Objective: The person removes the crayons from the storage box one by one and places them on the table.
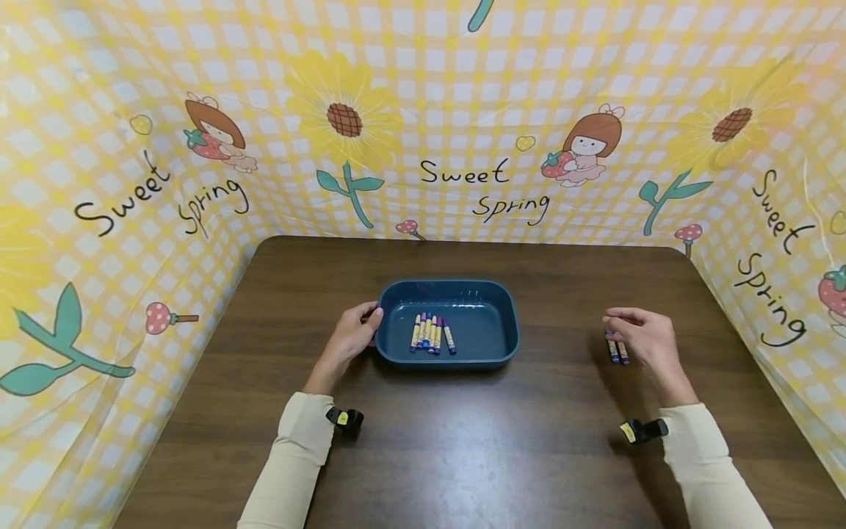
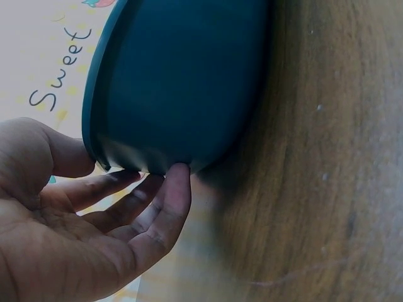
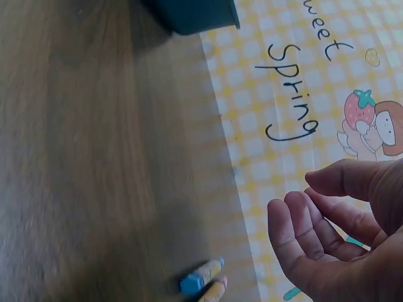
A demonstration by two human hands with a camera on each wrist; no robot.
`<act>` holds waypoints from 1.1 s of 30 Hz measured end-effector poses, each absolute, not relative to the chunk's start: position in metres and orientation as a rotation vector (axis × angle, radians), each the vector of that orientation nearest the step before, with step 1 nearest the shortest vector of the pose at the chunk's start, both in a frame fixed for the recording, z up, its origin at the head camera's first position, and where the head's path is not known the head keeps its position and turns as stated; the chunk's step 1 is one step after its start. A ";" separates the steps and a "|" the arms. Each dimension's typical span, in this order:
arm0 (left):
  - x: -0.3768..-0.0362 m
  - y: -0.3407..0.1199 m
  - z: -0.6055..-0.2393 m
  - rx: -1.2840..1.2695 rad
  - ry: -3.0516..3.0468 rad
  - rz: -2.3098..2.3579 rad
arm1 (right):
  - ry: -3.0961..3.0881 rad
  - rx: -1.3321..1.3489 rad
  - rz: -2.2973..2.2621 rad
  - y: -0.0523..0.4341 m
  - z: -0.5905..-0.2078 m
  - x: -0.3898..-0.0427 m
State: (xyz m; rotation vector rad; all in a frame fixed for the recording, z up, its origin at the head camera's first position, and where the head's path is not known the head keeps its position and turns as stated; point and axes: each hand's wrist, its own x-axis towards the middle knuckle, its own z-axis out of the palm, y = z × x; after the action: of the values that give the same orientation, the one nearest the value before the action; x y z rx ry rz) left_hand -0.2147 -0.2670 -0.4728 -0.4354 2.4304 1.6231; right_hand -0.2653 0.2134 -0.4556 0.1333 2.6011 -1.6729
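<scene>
A dark teal tray (image 1: 504,345) stands mid-table with several crayons (image 1: 432,333) lying side by side in it. My left hand (image 1: 367,320) rests against the tray's left end. In the left wrist view its fingers (image 2: 165,201) lie nearly straight against the tray wall (image 2: 182,82), and the thumb is by the rim. My right hand (image 1: 620,325) hovers just above two crayons (image 1: 617,351) on the table to the right. Its fingers (image 3: 296,233) are loosely curled and hold nothing. The crayons' (image 3: 203,280) ends show below the palm.
The brown wooden table (image 1: 463,441) is walled on three sides by a yellow checked "Sweet Spring" cloth (image 1: 463,176). Both arms wear cream sleeves, and a small camera (image 1: 345,419) sits at each wrist.
</scene>
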 end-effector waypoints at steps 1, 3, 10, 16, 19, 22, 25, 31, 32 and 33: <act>-0.215 -0.267 -0.473 -0.432 2.431 1.623 | 2.590 0.122 -1.685 0.212 -0.455 -0.266; -0.215 -0.266 -0.473 -0.437 2.429 1.619 | 2.582 0.094 -1.698 0.209 -0.455 -0.267; -0.216 -0.265 -0.471 -0.428 2.437 1.604 | 2.504 0.039 -1.770 0.198 -0.459 -0.268; -0.216 -0.264 -0.470 -0.420 2.440 1.603 | 2.460 -0.003 -1.794 0.182 -0.458 -0.270; -0.216 -0.264 -0.470 -0.423 2.439 1.599 | 2.456 -0.027 -1.796 0.173 -0.455 -0.270; -0.216 -0.264 -0.470 -0.436 2.434 1.597 | 2.458 -0.038 -1.783 0.164 -0.451 -0.271; -0.215 -0.264 -0.470 -0.453 2.428 1.598 | 2.439 -0.048 -1.801 0.155 -0.449 -0.272; -0.215 -0.265 -0.470 -0.445 2.432 1.601 | 2.397 -0.074 -1.825 0.138 -0.445 -0.275; -0.215 -0.264 -0.470 -0.439 2.434 1.599 | 2.390 -0.080 -1.825 0.135 -0.445 -0.275; -0.214 -0.265 -0.470 -0.435 2.437 1.594 | 2.377 -0.088 -1.833 0.132 -0.445 -0.275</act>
State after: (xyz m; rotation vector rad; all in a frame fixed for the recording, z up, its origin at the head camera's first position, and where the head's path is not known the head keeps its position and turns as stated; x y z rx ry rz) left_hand -0.2142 -0.2645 -0.4698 -0.4346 2.4372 1.5940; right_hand -0.2747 0.1321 -0.4447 -0.0881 2.3774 -1.8328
